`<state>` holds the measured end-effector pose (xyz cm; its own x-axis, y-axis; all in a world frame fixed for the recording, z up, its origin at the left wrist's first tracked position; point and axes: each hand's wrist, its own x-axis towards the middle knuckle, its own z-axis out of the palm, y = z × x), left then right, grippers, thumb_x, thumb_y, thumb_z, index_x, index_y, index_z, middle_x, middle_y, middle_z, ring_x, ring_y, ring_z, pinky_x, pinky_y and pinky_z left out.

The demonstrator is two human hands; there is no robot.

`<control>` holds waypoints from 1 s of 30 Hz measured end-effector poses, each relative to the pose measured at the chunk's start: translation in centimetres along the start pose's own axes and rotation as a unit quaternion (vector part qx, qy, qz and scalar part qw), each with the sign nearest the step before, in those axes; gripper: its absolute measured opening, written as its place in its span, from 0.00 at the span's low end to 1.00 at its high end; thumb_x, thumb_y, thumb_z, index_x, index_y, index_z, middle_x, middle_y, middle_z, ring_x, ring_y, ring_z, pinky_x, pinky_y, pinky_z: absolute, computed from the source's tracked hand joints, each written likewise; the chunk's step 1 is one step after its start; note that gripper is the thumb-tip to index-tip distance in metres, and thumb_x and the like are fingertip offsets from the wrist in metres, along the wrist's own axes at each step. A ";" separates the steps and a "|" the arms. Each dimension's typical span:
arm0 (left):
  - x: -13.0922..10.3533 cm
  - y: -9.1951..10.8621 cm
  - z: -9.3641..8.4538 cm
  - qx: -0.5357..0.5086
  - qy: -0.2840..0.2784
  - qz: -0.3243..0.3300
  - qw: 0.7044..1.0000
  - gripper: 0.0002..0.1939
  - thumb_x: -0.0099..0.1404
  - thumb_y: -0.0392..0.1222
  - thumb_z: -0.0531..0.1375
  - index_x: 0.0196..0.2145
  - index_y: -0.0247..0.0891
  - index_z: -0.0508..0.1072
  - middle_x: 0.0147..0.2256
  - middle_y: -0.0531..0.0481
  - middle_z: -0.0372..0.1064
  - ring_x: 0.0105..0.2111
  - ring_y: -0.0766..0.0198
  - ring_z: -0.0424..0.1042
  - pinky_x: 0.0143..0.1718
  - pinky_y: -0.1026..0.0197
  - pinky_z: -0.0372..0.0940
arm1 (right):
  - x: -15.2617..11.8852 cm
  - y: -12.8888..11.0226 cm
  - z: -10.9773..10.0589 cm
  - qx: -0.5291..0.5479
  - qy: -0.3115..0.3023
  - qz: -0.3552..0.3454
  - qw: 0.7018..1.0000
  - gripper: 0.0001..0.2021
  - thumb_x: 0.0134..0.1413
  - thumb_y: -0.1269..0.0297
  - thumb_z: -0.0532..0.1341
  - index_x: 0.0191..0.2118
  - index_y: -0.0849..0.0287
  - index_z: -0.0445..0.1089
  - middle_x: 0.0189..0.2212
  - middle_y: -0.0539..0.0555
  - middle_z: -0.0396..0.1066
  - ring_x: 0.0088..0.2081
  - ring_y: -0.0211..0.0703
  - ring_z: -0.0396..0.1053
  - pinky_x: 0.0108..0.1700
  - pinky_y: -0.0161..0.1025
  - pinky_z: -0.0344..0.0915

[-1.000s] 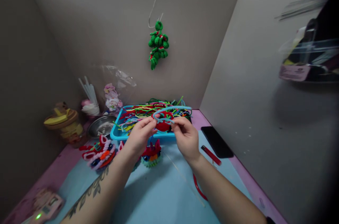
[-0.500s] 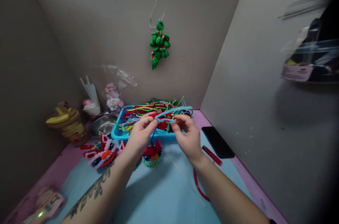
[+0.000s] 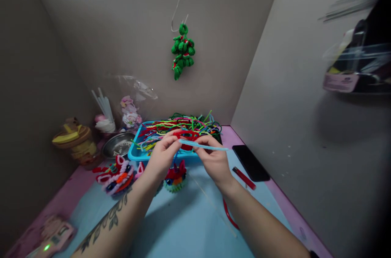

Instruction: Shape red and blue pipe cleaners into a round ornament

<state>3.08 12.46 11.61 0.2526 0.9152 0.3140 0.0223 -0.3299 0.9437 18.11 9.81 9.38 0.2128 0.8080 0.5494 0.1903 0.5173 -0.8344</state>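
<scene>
A light blue pipe cleaner (image 3: 218, 148) runs nearly level between my hands, its end sticking out past the right one. My left hand (image 3: 161, 155) is closed, pinching the blue strand together with a red fuzzy piece (image 3: 187, 132) that shows behind it. My right hand (image 3: 213, 161) is also closed, thumb and fingers on the same blue strand. A darker blue strand hangs below my left fingertips. Under my hands on the mat sits a small figure (image 3: 175, 180) in red, orange and green; a similar lilac and red figure (image 3: 117, 177) lies by my left forearm.
Behind my hands, a blue tray (image 3: 132, 153) holds many coloured pipe cleaners. A metal bowl (image 3: 111, 146) and a yellow-brown container (image 3: 77, 140) stand left. To the right lie a phone (image 3: 250, 163) and a red cutter-like tool (image 3: 244, 178). A green ornament (image 3: 183, 50) hangs ahead.
The light blue strand was bent in a loop above my hands; now it lies straighter and lower, pointing right. My right fingers have closed in on it and moved slightly left.
</scene>
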 end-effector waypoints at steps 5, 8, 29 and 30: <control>0.1 -0.1 0.0 0.066 0.027 0.024 0.997 0.13 0.61 0.45 0.56 0.22 0.37 0.70 0.47 0.43 0.67 0.54 0.55 0.60 0.54 0.55 0.54 | 0.6 0.8 -0.1 -0.087 -0.027 -0.014 0.996 0.03 0.48 0.67 0.61 0.28 0.59 0.71 0.29 0.51 0.65 0.28 0.38 0.63 0.28 0.34 0.61; 0.1 -0.1 0.1 0.123 0.047 0.045 0.990 0.12 0.62 0.45 0.55 0.24 0.36 0.69 0.48 0.42 0.65 0.54 0.56 0.61 0.53 0.55 0.55 | 0.4 0.3 -0.2 -0.129 -0.012 -0.042 0.991 0.06 0.46 0.67 0.62 0.34 0.58 0.70 0.32 0.52 0.67 0.31 0.39 0.65 0.30 0.35 0.62; 0.4 -0.5 0.3 0.097 0.033 0.001 0.995 0.13 0.59 0.47 0.56 0.25 0.37 0.73 0.39 0.46 0.69 0.49 0.56 0.64 0.51 0.58 0.57 | -0.3 0.1 0.0 -0.177 -0.022 -0.118 0.977 0.08 0.58 0.69 0.50 0.31 0.57 0.65 0.26 0.51 0.66 0.30 0.40 0.64 0.35 0.36 0.61; 0.4 -0.6 0.3 0.086 0.036 -0.007 0.996 0.13 0.59 0.47 0.56 0.25 0.37 0.74 0.37 0.46 0.70 0.48 0.56 0.64 0.51 0.58 0.57 | -0.3 0.1 0.0 -0.170 -0.025 -0.111 0.979 0.08 0.58 0.69 0.50 0.31 0.57 0.65 0.26 0.50 0.66 0.30 0.40 0.64 0.34 0.36 0.61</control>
<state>3.51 12.99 11.15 0.1818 0.9319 0.3138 0.1929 -0.3467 0.9179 18.05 9.62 9.10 0.0844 0.7032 0.7060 0.5364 0.5650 -0.6269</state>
